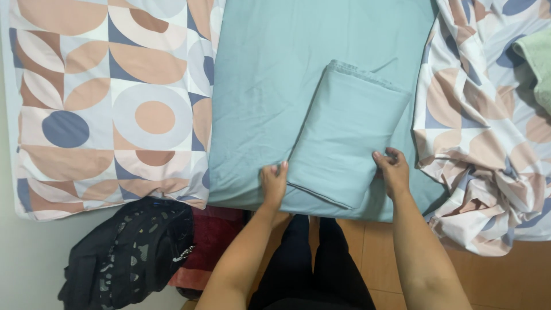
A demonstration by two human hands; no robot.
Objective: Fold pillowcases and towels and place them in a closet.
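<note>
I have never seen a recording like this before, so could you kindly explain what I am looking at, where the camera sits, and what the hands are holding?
There is no machine here: the single picture comes from a camera worn on a person's head, looking down at their own two bare hands. In front of them lies a teal sheet spread flat on a bed. On it rests a folded teal cloth. The left hand lies on its near left edge, and the right hand pinches its near right corner. To the left is a patterned pillow; to the right a crumpled patterned cover and a green towel. A black bag sits on the floor below.
</note>
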